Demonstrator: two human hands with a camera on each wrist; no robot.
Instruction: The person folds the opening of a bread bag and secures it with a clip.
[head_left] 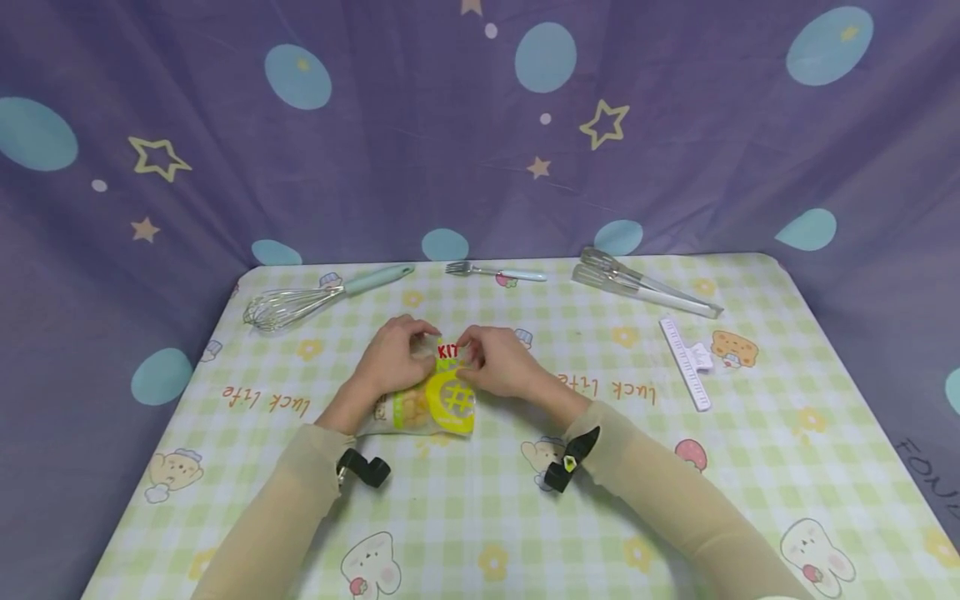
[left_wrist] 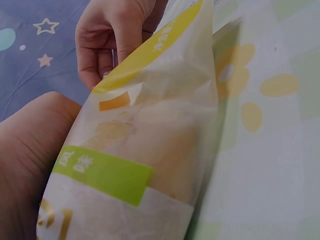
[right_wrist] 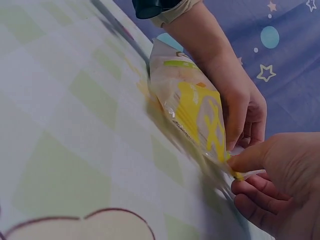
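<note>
A plastic food bag (head_left: 435, 404), printed yellow and green with red letters at its far end, lies on the table in the head view. Pale food shows through its clear film (left_wrist: 165, 135) in the left wrist view. My left hand (head_left: 396, 357) pinches the far end on the left. My right hand (head_left: 498, 360) pinches the same end on the right, thumb and fingers on the film, as the right wrist view also shows. The two hands are a short gap apart. The left fingertips are partly hidden behind the bag in the left wrist view.
Along the back of the checked table lie a whisk (head_left: 326, 298), a fork (head_left: 495, 272) and metal tongs (head_left: 645, 283). To the right lies a white sealing clip (head_left: 686, 363). A purple curtain (head_left: 465, 150) hangs behind the table.
</note>
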